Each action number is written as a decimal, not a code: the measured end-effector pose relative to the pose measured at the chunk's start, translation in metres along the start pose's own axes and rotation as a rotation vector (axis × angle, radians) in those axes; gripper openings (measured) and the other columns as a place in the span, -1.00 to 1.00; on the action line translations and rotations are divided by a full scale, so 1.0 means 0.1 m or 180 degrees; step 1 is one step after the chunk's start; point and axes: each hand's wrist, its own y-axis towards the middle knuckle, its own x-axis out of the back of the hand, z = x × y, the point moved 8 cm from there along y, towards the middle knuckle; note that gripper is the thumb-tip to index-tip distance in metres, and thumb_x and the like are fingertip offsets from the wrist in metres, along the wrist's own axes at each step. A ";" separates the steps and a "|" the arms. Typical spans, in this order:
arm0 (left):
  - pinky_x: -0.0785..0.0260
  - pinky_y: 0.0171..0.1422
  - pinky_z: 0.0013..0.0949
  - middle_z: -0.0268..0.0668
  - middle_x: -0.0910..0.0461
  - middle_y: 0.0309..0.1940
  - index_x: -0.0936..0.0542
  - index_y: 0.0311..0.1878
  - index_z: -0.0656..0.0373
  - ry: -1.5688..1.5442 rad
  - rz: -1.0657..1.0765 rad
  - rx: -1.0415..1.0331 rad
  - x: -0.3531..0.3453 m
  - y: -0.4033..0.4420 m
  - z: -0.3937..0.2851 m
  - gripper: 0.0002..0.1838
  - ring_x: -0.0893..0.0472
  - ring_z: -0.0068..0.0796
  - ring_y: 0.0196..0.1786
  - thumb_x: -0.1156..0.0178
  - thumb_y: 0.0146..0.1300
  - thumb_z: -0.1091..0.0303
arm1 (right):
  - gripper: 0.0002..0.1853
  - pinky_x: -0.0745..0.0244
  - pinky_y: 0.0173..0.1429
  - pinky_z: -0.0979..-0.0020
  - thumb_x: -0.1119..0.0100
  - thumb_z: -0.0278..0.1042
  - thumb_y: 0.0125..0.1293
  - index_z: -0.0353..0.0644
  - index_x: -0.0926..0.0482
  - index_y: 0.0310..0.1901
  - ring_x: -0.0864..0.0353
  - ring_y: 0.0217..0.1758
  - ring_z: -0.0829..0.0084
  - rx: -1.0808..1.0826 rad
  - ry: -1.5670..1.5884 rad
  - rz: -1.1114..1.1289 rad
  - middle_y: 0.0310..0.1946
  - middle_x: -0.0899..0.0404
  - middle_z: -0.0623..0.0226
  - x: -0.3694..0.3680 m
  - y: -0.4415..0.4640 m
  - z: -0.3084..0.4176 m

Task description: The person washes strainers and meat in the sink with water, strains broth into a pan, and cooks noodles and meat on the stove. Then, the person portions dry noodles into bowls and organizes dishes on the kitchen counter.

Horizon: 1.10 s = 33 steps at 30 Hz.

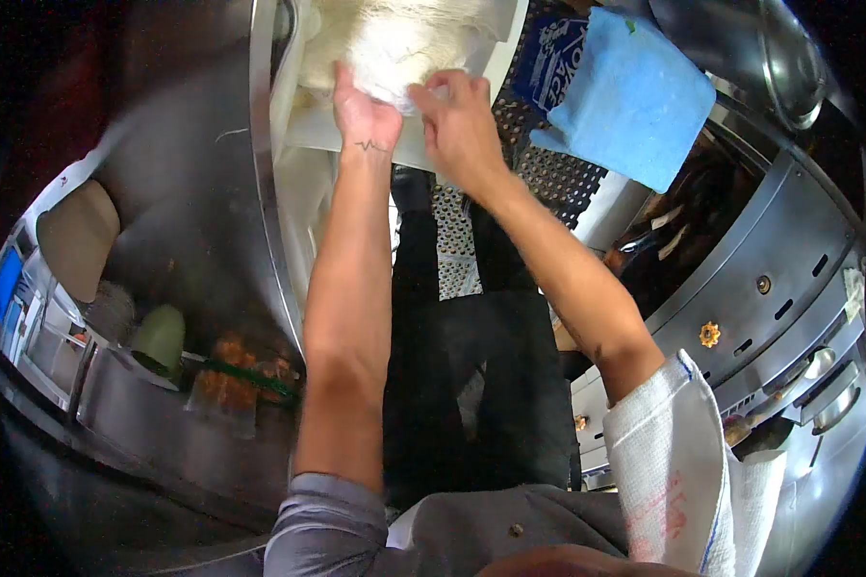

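Observation:
At the top of the head view, my left hand (364,113) is palm up beneath a bright white, soft-looking bundle (394,62). The thumb shows along the bundle's left side, and the other fingers are hidden behind it. With curled fingers, my right hand (460,120) pinches at the bundle's lower right edge. Glare washes out the bundle, so I cannot tell what it is. Both hands are over a pale bin (500,60) that holds a cream-coloured, stringy-looking mass (332,48).
A steel counter (188,192) runs along the left, with a green cup-like container (159,341) and a bag of orange-brown food (226,385). At upper right are a blue cloth (645,96) and a dark blue printed box (553,58). A steel appliance (760,269) stands right, above a perforated mat (548,178).

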 end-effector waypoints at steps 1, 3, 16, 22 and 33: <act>-0.10 0.42 -0.07 -0.16 -0.37 0.25 -0.31 0.27 0.22 -0.0292 0.0087 -0.0038 -0.01 0.00 -0.01 -0.47 -0.33 -0.16 0.30 0.31 0.46 0.03 | -0.54 -0.40 0.03 0.17 -0.14 -0.64 -0.06 -0.11 -0.57 -0.03 -0.34 -0.07 0.04 -0.0051 -0.0109 -0.0079 -0.10 -0.45 0.21 0.00 -0.05 0.00; -0.09 0.42 -0.06 -0.15 -0.36 0.26 -0.30 0.28 0.22 -0.0592 0.0152 -0.0070 -0.05 -0.05 -0.02 -0.44 -0.32 -0.15 0.30 0.35 0.46 0.01 | -0.54 -0.41 0.01 0.17 -0.12 -0.67 -0.06 -0.13 -0.57 -0.04 -0.33 -0.06 0.01 -0.0078 -0.0136 -0.0104 -0.06 -0.43 0.21 0.01 -0.06 0.01; -0.19 0.34 -0.10 -0.15 -0.43 0.16 -0.34 0.20 0.24 0.0192 -0.0066 -0.0027 0.04 -0.10 0.01 -0.57 -0.40 -0.23 0.21 0.21 0.45 0.15 | -0.73 -0.39 -0.38 0.43 -0.15 -0.32 0.20 -0.39 -0.52 -0.19 -0.49 -0.46 0.39 -0.2360 0.3367 -0.0419 -0.47 -0.53 0.22 -0.38 0.30 -0.67; -0.35 0.06 -0.24 -0.16 -0.53 -0.13 -0.41 -0.08 0.28 0.1803 -0.0283 -0.0083 0.42 -0.13 -0.08 -0.75 -0.52 -0.37 -0.06 -0.18 0.21 0.47 | -0.76 -0.27 -0.59 0.43 -0.28 -0.32 0.13 -0.32 -0.53 -0.27 -0.42 -0.59 0.41 -0.3464 0.4506 -0.0514 -0.52 -0.46 0.27 -0.48 0.62 -0.58; -0.34 -0.24 -0.31 -0.22 -0.52 -0.47 -0.51 -0.33 0.38 0.3443 -0.1181 -0.0321 -0.03 -0.32 -0.42 -0.67 -0.44 -0.44 -0.42 -0.39 0.05 0.30 | -0.67 -0.25 -0.64 0.38 -0.37 -0.44 -0.05 -0.41 -0.44 -0.30 -0.37 -0.63 0.41 -0.3832 0.3999 -0.0211 -0.57 -0.40 0.21 -0.67 0.48 -0.65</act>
